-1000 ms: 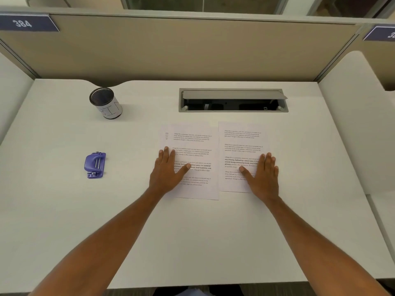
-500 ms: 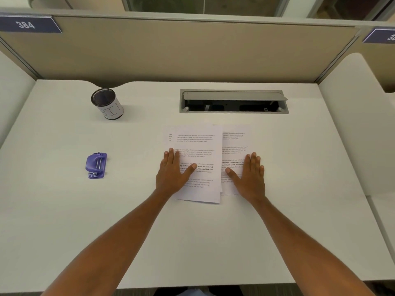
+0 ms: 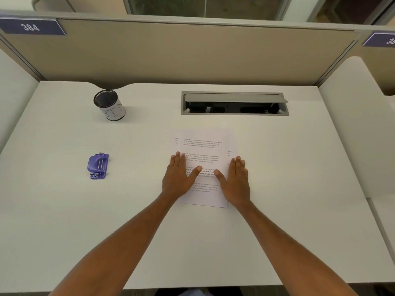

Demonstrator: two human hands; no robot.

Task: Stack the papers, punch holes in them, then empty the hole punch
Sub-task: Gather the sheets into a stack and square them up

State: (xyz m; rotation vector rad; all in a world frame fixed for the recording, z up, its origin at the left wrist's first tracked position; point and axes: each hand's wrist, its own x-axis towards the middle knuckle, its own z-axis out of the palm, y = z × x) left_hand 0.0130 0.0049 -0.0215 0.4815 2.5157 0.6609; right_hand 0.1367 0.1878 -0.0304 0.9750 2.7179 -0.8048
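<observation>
Two printed white papers (image 3: pixel 203 146) lie overlapped at the middle of the white desk (image 3: pixel 288 189), one almost fully on top of the other. My left hand (image 3: pixel 178 178) presses flat on the left side of the sheets, fingers spread. My right hand (image 3: pixel 236 180) rests flat along their right edge. A purple hole punch (image 3: pixel 98 166) sits on the desk well to the left, apart from both hands.
A round mesh cup with a white label (image 3: pixel 110 105) stands at the back left. A grey cable hatch (image 3: pixel 234 103) with its lid raised is set into the desk behind the papers. Beige partitions wall the back and sides.
The two sheets were side by side; both hands have slid them together, so they now overlap almost fully. My right hand moved left with its sheet.
</observation>
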